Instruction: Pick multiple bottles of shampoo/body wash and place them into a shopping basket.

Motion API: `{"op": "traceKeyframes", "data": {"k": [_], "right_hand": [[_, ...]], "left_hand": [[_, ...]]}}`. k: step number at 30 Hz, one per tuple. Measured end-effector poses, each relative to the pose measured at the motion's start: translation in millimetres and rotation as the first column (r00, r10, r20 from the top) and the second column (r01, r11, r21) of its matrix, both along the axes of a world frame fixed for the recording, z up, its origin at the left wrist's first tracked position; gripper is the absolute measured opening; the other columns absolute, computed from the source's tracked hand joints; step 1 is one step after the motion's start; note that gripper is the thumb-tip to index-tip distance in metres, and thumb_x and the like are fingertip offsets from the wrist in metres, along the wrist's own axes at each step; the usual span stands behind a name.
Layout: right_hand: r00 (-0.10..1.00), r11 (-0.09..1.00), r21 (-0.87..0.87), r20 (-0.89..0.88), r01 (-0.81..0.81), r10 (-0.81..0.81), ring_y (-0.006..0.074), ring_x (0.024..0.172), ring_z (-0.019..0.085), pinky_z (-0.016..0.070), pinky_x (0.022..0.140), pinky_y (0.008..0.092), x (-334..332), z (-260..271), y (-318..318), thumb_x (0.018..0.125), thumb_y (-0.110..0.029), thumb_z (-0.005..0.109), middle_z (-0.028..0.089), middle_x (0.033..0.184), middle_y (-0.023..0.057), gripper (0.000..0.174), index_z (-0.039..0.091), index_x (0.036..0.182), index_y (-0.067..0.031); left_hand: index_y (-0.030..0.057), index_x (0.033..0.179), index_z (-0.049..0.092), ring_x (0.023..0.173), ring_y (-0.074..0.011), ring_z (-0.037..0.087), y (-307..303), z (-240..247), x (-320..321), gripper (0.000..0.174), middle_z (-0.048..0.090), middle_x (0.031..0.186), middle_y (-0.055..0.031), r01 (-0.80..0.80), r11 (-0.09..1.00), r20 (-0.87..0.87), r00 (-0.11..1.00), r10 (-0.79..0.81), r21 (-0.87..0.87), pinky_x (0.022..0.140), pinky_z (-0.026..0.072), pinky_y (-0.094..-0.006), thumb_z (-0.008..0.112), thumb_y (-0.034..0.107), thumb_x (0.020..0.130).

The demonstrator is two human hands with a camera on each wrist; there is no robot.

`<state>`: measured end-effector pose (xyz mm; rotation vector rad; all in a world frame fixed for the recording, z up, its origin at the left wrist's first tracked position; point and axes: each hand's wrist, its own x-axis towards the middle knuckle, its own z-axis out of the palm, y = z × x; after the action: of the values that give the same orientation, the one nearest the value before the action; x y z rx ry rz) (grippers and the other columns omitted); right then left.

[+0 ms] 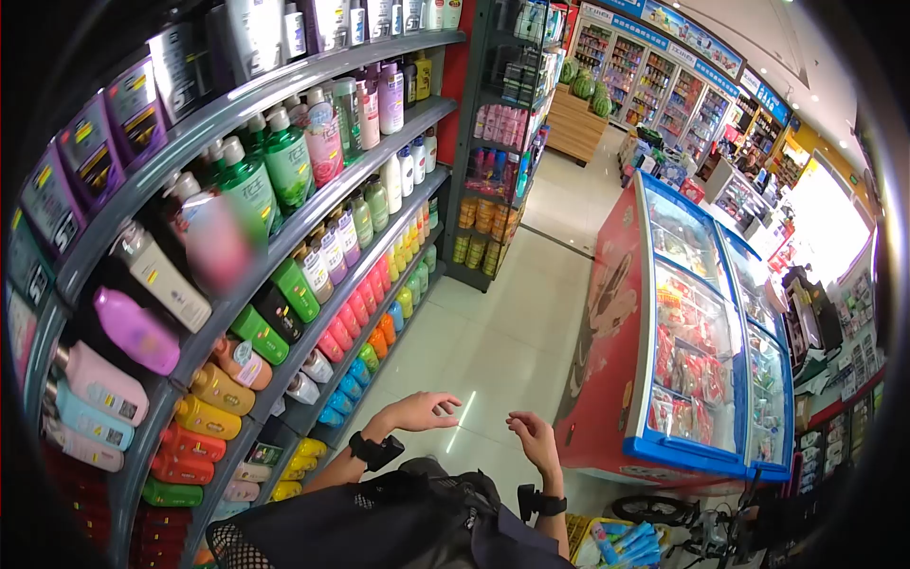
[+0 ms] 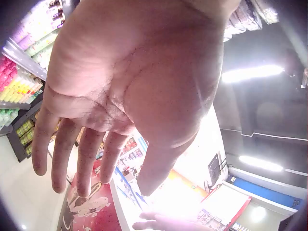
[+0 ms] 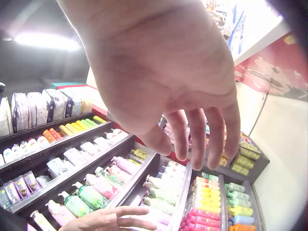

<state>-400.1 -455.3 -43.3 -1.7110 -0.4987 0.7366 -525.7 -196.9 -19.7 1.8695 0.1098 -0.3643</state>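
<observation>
In the head view, the left hand point(image 1: 415, 413) and right hand point(image 1: 536, 440) are hanging open at lower centre, bottles point(image 1: 288, 159) standing left, one blurred, a freezer point(image 1: 607, 332) right. In the left wrist view, glare is washing out the lower centre. In the right wrist view, the right hand is covering some bottles.

Aisle point(image 1: 493, 327) passable between shelving point(image 1: 194, 128), freezer point(image 1: 607, 332).

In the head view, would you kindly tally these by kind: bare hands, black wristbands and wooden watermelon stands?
Bare hands, left hand and right hand: 2
Black wristbands: 2
Wooden watermelon stand: 1
Total: 5
</observation>
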Motion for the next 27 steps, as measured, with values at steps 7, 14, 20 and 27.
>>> {"op": "traceKeyframes", "data": {"k": [7,14,20,27], "right_hand": [[0.987,0.997,0.000,-0.142,-0.081,0.081,0.0184,0.093,0.065,0.0507,0.083,0.0298,117,-37,45,0.094,-0.015,0.055,0.068,0.100,0.0131,0.028,0.060,0.113,0.0047],[0.978,0.979,-0.001,-0.042,-0.205,0.205,0.0192,0.093,0.065,0.0510,0.084,0.0304,280,-50,100,0.094,-0.017,0.056,0.068,0.099,0.0132,0.029,0.060,0.114,0.0046],[0.968,0.967,0.063,-0.030,-0.246,0.249,0.0193,0.092,0.066,0.0509,0.083,0.0290,406,-20,143,0.093,-0.016,0.057,0.068,0.098,0.0137,0.028,0.061,0.111,0.0050],[0.939,0.943,0.009,0.093,-0.333,0.331,0.0149,0.085,0.067,0.0512,0.077,0.0272,487,-3,197,0.090,-0.015,0.059,0.071,0.093,0.0107,0.023,0.065,0.106,0.0011]], "left_hand": [[0.0056,0.126,0.053,0.098,-0.0247,0.065,45,-31,98,0.052,0.065,0.110,-0.0129,-0.058,0.998,-0.056,0.997,0.059,0.033,0.081,0.0524,-0.0335,0.066,0.036,0.087],[0.0064,0.127,0.053,0.098,-0.0186,0.063,81,-20,208,0.049,0.064,0.110,-0.0109,-0.183,0.970,-0.074,0.978,0.196,0.160,0.086,0.0505,-0.0311,0.065,0.034,0.088],[0.0048,0.126,0.052,0.099,-0.0183,0.062,100,13,291,0.050,0.062,0.114,-0.0103,-0.349,0.931,-0.096,0.928,0.359,0.110,0.087,0.0500,-0.0307,0.066,0.034,0.088],[0.0042,0.125,0.053,0.104,-0.0192,0.060,125,22,337,0.044,0.062,0.115,-0.0104,-0.553,0.823,-0.012,0.829,0.559,0.127,0.092,0.0480,-0.0314,0.063,0.030,0.091]]}}
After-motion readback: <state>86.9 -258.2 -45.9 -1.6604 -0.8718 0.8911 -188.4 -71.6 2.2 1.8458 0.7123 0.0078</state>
